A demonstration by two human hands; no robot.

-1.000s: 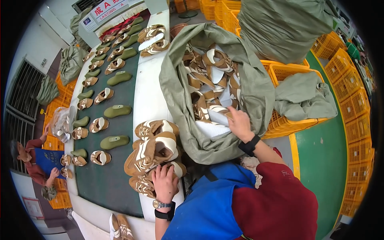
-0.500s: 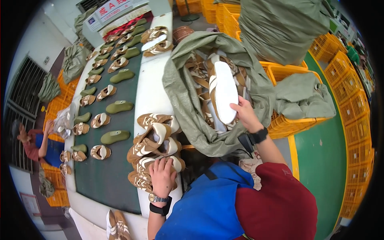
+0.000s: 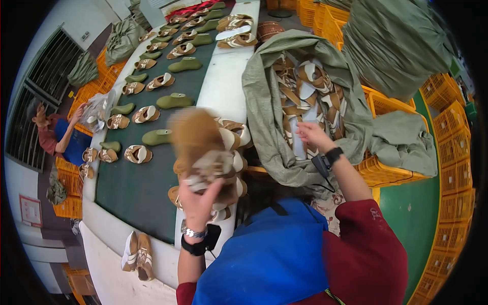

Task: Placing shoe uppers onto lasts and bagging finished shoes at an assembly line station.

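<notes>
Over the edge of the conveyor, my left hand [image 3: 201,201] grips a brown-and-white shoe [image 3: 195,134], raised and smeared by motion. More brown shoes with white stripes [image 3: 236,133] are stacked right behind it on the white ledge. My right hand [image 3: 312,136] hangs over the mouth of a grey-green woven sack [image 3: 259,101], its fingers drawn together with nothing visible in them. Jumbled in the sack lie several brown-and-white shoes [image 3: 315,76], some showing white bottoms.
Rows of shoes and green shoe lasts [image 3: 175,100] stand on the dark green belt [image 3: 137,203]. A shoe pair [image 3: 138,256] lies on the near white table. Yellow crates [image 3: 452,168] line the right side. Across the belt, a person [image 3: 61,129] handles clear plastic.
My left hand has lifted a shoe off the stack. The white-bottomed shoe has left my right hand, which stays over the sack. The view has swung left.
</notes>
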